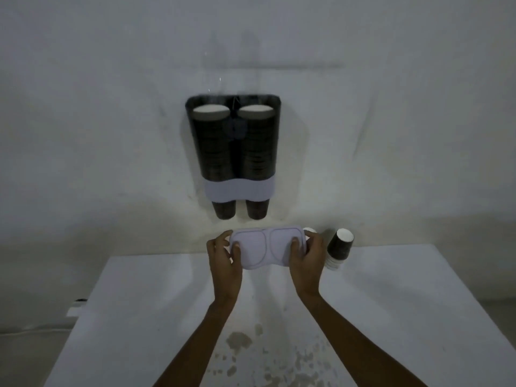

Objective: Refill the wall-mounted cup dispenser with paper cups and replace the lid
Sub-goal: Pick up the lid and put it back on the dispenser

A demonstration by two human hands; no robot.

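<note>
Both ends of lid (268, 248) being pinched, frame centre, by left hand (224, 256) and right hand (307, 254); judged light, thin, slightly flexible; end grip being favoured for seating on dispenser (233, 152).

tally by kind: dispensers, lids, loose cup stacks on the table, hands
Dispenser, two tubes, both filled with cups: 1
Lid, held between left hand and right hand: 1
Loose cup stacks on the table: 1 clear stack; a white rim behind the right hand is unclear
Hands: 2
Total: 5
</note>
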